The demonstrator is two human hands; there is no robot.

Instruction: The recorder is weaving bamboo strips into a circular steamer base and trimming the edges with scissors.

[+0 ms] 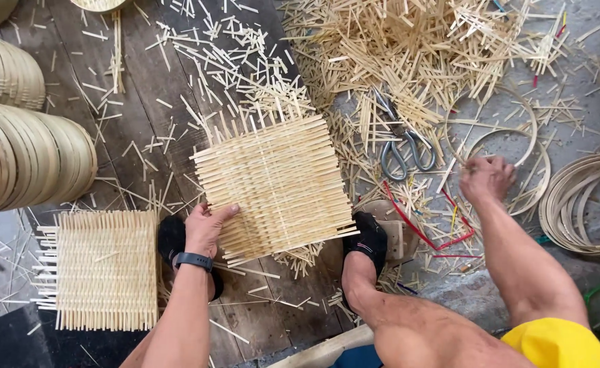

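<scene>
A square woven bamboo mat (276,182) lies tilted on the wooden floor between my two black-socked feet. My left hand (206,227), with a dark watch on its wrist, rests flat on the mat's lower left edge. Out to the right, my right hand (485,177) is closed around a thin bamboo ring (526,146) that lies on the grey floor among loose sticks. My right foot (368,238) touches the mat's lower right corner.
A second woven mat (107,269) lies at the lower left. Stacked bamboo hoops (31,157) stand at the left, more rings (576,197) at the right. Grey-handled scissors (402,146) lie in a big heap of cut bamboo sticks (409,48). Red and yellow strings (436,235) lie near my right foot.
</scene>
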